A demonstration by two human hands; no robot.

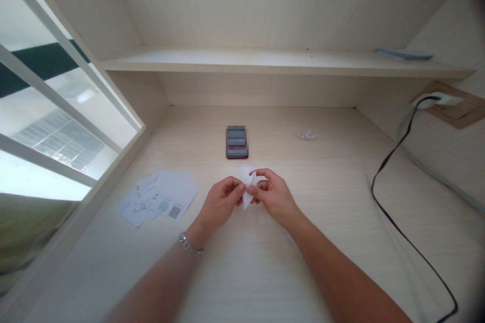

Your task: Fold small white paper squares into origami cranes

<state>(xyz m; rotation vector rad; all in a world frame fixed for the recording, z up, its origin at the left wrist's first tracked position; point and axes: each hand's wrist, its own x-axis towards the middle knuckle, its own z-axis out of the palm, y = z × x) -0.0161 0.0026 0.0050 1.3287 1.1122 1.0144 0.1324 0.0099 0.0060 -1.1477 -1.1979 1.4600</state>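
Both my hands are raised a little above the pale wooden desk (288, 272), close together near its middle. Between them is a narrow piece of folded white paper (248, 193), pinched by the fingers of my left hand (222, 203) and my right hand (275, 197). A small white origami crane (307, 136) rests farther back on the right. A dark rectangular object (237, 142), its surface blurred out, lies straight ahead of my hands. Several printed paper sheets (159, 198) overlap to the left of my left hand.
A metal bracelet (188, 244) circles my left wrist. A black cable (394, 197) curves along the desk's right side from a wall plug (435, 100). A wooden shelf (265, 60) spans the back, with a flat bluish item (404, 54) on it. A white-framed window (49, 106) runs along the left.
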